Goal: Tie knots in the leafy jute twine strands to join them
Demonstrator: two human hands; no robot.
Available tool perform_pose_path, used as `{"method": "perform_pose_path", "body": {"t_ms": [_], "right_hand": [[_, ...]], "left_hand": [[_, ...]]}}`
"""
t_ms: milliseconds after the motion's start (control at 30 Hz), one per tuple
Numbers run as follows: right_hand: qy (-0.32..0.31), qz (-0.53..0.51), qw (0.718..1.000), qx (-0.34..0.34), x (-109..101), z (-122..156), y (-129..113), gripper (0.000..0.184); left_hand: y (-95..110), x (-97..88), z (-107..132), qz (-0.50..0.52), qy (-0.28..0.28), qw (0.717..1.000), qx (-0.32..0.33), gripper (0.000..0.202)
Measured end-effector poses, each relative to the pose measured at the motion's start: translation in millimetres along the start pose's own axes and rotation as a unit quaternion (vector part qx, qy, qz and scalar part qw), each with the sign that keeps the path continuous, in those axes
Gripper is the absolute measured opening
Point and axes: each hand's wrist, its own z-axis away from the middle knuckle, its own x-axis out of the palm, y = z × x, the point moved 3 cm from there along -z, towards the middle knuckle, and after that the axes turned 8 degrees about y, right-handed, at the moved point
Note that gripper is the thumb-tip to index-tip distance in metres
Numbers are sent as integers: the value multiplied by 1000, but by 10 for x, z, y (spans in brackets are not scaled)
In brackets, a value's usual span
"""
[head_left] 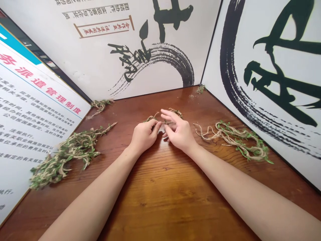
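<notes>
Both my hands meet at the middle of a brown wooden table. My left hand is closed in a pinch on a short piece of leafy twine that runs across to the right hand. The fingers of my right hand are partly spread and curled; thumb and a lower finger pinch the same twine, whose far end shows behind the fingers.
A heap of leafy twine pieces lies at the left. A long strand of the same twine lies at the right. Small scraps sit at the back left and in the back corner. Printed boards wall in three sides.
</notes>
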Motion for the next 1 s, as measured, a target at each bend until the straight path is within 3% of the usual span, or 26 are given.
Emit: {"method": "perform_pose_path", "body": {"t_ms": [67,167,467,600,733,1000], "right_hand": [[-31,22,999,-29,36,-8,42,44],[-5,39,999,-31,34,-46,120,30],[97,-7,991,91,-28,-72,110,10],[97,15,990,97,-38,-85,98,13],[74,18,992,98,-40,-98,114,9],[38,-7,993,114,-13,-117,133,5]], "left_hand": [[26,3,9,24,-8,999,19,29],[61,-9,22,58,-18,998,32,27],[131,-78,41,103,4,995,11,35],[191,-27,69,189,-8,982,-30,31],[219,22,87,209,-17,978,-11,25],[215,-16,76,163,67,984,15,14]]}}
